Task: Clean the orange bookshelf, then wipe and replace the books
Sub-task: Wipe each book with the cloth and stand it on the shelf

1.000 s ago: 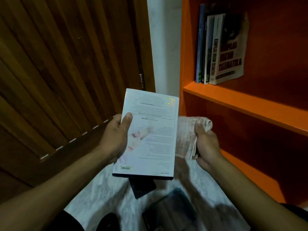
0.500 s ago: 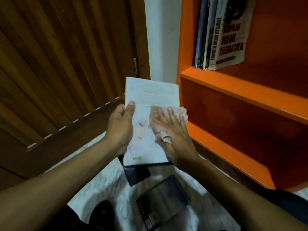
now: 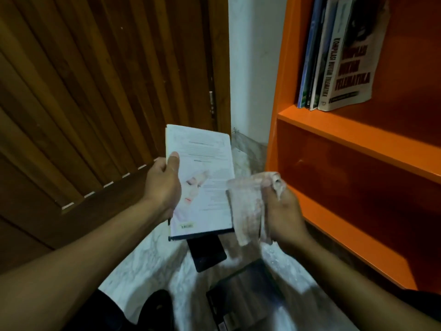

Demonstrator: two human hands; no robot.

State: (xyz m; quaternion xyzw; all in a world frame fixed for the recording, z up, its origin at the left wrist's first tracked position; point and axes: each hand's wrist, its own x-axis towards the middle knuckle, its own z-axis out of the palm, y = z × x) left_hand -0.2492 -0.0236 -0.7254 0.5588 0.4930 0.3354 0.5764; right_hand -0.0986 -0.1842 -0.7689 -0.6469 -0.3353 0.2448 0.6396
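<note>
Left hand gripping book, right hand bunching cloth beside it; wiping underway, shelving in bookshelf probably coming next.

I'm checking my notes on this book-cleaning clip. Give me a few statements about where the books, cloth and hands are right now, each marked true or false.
1. The left hand holds the white book by its left edge. True.
2. The cloth lies on the floor. False: it is bunched in the grip of the right hand.
3. Several books stand on the upper shelf. True.
4. The white book is open. False: it is closed.
5. Dark books lie on the floor. True.
</note>
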